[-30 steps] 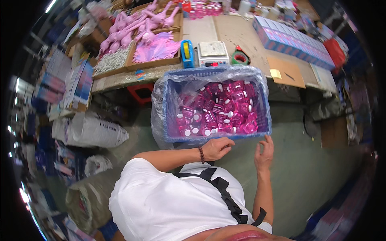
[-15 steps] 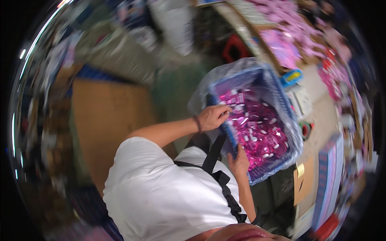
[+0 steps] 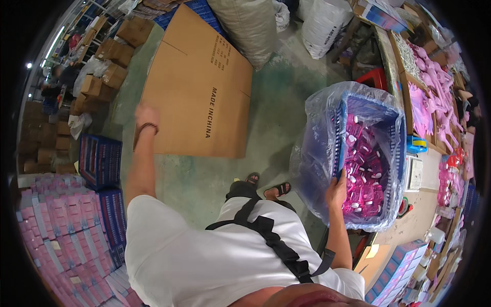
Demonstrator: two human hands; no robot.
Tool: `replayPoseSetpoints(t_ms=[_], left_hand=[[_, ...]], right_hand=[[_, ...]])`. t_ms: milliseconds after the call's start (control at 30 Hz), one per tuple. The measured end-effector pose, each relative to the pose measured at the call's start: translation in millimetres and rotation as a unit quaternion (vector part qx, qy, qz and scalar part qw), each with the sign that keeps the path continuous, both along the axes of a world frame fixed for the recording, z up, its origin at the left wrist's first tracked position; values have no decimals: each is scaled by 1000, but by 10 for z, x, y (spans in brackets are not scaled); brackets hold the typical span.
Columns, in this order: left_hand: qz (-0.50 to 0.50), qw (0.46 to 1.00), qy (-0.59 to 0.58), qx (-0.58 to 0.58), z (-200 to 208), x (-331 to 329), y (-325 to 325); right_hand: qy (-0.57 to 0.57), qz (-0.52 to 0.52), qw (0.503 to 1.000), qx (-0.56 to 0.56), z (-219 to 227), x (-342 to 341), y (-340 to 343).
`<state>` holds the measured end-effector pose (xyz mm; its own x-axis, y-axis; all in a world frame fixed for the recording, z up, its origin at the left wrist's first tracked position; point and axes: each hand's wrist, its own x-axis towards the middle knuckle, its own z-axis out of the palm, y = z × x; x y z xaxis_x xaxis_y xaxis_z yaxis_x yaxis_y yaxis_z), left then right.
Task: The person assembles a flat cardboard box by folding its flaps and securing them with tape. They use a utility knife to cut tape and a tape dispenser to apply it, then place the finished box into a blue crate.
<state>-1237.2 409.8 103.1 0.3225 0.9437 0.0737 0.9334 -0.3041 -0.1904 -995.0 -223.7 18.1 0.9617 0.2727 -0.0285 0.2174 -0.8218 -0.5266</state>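
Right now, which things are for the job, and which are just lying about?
Probably the job:
- basket, right hand at its rim
- pink bottles inside
- carton, blurred left hand by its edge

Seemingly just lying about:
- blue crates
- white sack
- pink boxes

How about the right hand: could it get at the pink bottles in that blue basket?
Probably yes: the right hand is at the rim of the blue basket, close beside the pink bottles, and nothing seems to cover them from above.
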Motion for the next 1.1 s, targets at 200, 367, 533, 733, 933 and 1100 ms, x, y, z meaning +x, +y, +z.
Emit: replayPoseSetpoints(t_ms=[200,367,533,733,933,1100], left_hand=[[119,983,-132,-50,-30,-1036,686],[65,955,-231,-175,-249,-929,1254],[-22,953,-209,-217,-374,-348,1340],[-120,855,-340,-374,-488,372,1369],[-214,803,-404,-381,-234,1157,653],[-275,794,-396,-370,780,1197,-275]], right_hand=[[-111,-15,994,3,40,-16,96],[-247,-22,967,61,391,-400,416],[-173,-13,976,132,524,-1068,822],[20,54,993,99,317,-1538,1166],[139,96,976,136,122,-1451,1614],[219,106,937,251,422,-1105,2047]])
